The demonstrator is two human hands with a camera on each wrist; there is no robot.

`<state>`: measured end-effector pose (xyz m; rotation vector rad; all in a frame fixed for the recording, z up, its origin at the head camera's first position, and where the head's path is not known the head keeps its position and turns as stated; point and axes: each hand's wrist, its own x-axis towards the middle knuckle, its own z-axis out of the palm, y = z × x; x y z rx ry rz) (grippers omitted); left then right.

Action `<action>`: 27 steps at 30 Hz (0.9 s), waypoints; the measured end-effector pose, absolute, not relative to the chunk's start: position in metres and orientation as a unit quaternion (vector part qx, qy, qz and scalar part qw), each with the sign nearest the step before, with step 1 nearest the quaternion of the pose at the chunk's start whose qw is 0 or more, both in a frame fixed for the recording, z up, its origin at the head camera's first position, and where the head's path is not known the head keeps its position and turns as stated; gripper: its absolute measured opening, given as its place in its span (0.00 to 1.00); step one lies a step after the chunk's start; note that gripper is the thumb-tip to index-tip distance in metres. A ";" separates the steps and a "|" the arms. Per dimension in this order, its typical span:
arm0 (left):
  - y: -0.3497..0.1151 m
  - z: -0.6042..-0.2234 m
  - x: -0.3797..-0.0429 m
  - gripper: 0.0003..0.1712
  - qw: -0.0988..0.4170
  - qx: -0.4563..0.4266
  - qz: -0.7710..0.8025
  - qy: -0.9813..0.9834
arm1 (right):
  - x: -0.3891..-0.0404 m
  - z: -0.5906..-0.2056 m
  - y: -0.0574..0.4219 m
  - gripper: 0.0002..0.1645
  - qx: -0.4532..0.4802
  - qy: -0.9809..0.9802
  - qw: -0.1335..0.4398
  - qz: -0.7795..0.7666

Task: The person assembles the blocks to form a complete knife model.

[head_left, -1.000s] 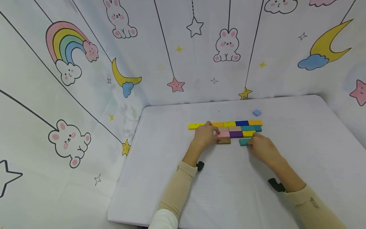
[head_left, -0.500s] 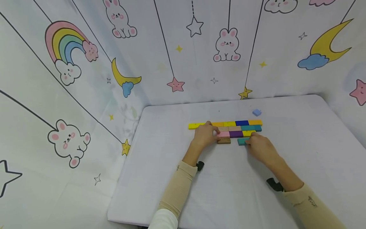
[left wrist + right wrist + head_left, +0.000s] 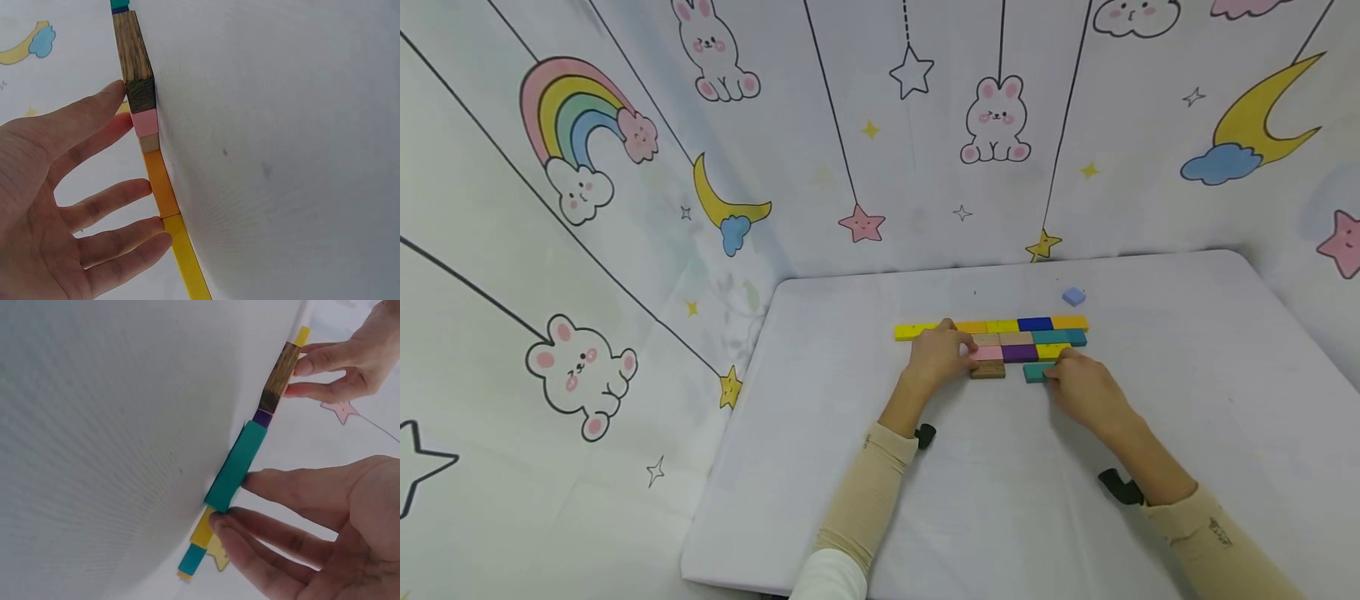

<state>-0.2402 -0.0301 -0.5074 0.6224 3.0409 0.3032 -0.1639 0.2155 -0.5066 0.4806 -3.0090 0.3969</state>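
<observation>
My left hand (image 3: 934, 357) rests on the left part of several rows of flat coloured blocks. In the left wrist view its fingers are spread and fairly straight; the thumb touches the brown wooden block (image 3: 135, 50) and other fingertips touch the pink block (image 3: 145, 122), the orange block (image 3: 162, 184) and a yellow block (image 3: 186, 256). My right hand (image 3: 1086, 387) holds a teal block (image 3: 237, 465) between thumb and fingers. This block lies in the nearest row, right of the brown block, with a gap between them, in front of the purple block (image 3: 1019, 353) and a yellow block (image 3: 1051, 351).
The farthest row holds yellow, orange and dark blue blocks (image 3: 1034, 323); tan and blue-green blocks (image 3: 1060, 337) form the row before it. A loose light-blue block (image 3: 1074, 296) lies behind the rows. White cloth covers the table (image 3: 985, 508); a patterned curtain (image 3: 925, 175) stands behind.
My right hand has slid the teal block slightly left, towards the brown block, and then stayed nearly still. The left hand has kept its place.
</observation>
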 end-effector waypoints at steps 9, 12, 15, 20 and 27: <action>-0.031 -0.507 -0.240 0.17 0.008 0.199 0.096 0.975 | -0.162 -0.510 0.214 0.13 0.131 -0.979 0.038 0.155; -0.031 -0.507 -0.240 0.17 0.011 0.199 0.093 0.975 | -0.160 -0.511 0.212 0.13 0.133 -0.977 0.044 0.158; -0.031 -0.507 -0.240 0.18 0.011 0.202 0.091 0.975 | -0.159 -0.511 0.211 0.13 0.135 -0.977 0.048 0.157; -0.031 -0.509 -0.241 0.18 0.009 0.202 0.092 0.975 | -0.161 -0.511 0.208 0.13 0.139 -0.977 0.047 0.154; -0.031 -0.511 -0.242 0.17 0.001 0.204 0.091 0.975 | -0.165 -0.510 0.205 0.13 0.139 -0.977 0.037 0.157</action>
